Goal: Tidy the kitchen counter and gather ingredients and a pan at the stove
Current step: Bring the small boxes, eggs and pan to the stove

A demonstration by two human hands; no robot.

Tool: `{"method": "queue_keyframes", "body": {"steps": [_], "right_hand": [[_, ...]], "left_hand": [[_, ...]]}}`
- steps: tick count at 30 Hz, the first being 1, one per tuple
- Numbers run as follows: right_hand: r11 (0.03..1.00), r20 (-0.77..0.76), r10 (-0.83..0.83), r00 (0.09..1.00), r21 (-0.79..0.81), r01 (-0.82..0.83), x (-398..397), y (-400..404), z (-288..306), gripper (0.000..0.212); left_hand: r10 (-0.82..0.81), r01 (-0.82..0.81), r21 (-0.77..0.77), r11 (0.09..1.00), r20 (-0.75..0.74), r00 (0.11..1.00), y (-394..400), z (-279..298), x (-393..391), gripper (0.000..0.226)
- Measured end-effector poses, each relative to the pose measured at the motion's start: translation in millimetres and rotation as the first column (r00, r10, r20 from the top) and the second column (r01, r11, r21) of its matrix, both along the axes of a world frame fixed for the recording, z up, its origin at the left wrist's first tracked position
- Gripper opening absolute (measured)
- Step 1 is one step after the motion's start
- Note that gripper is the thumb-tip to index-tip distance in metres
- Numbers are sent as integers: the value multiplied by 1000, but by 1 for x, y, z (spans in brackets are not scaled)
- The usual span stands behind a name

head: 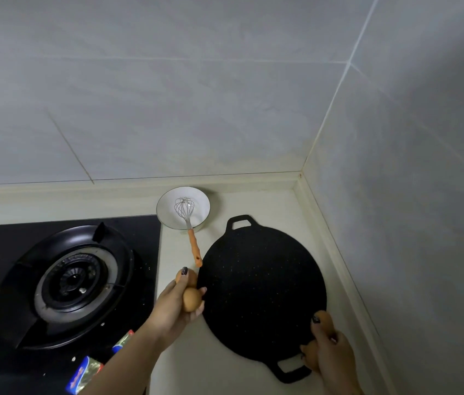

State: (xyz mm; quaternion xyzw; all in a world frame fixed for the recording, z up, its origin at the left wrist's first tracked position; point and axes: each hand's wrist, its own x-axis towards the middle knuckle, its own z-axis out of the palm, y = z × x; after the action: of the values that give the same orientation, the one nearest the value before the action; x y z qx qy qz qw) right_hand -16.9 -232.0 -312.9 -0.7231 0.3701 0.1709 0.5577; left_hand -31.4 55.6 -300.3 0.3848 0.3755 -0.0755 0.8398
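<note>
Your left hand (176, 306) grips two eggs (191, 300), your right (329, 349) two more, half hidden; pan (262, 297) handles point at the counter's back and front edges

Matt speckled pan (262, 295); glossy, seemingly ceramic bowl (199, 201).

No text can be read anywhere. The only printing sits on the blue and red packet (84, 374) lying on the front edge of the stove (62, 280), with a second such packet (122, 342) just beyond it; its white script lettering is too blurred to make out.
</note>
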Motion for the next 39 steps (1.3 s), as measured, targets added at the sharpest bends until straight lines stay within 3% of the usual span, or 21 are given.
{"method": "queue_keyframes", "body": {"steps": [10, 17, 23, 26, 29, 34, 37, 39], "right_hand": [[996, 97, -56, 994, 78, 49, 20, 11, 2, 45], [990, 118, -75, 990, 127, 59, 30, 24, 3, 43], [999, 160, -2, 987, -40, 9, 30, 36, 6, 37], [985, 222, 84, 971, -165, -48, 24, 46, 9, 32], [943, 244, 278, 929, -255, -215, 19, 64, 9, 39], [788, 243, 595, 766, -363, -498, 20, 123, 23, 40], [727, 218, 671, 709, -379, -572, 28, 158, 29, 36], [741, 214, 657, 723, -360, -567, 32, 177, 33, 36]], "left_hand": [[-31, 39, -150, 988, 55, 998, 10, -14, 47, 25], [-67, 77, -120, 990, 82, 994, 16, -17, 69, 12], [36, -32, -71, 997, 48, 998, 13, -11, 63, 18], [18, -15, -49, 999, 74, 997, 13, -3, 41, 10], [-15, 13, 172, 985, 8, 1000, 16, 8, 12, 18], [-55, 81, 565, 821, -63, 996, 28, 10, -16, 19], [-165, 225, 814, 535, -160, 973, 33, 4, -15, 16], [-202, 269, 885, 379, -205, 958, 32, 3, -10, 16]]}}
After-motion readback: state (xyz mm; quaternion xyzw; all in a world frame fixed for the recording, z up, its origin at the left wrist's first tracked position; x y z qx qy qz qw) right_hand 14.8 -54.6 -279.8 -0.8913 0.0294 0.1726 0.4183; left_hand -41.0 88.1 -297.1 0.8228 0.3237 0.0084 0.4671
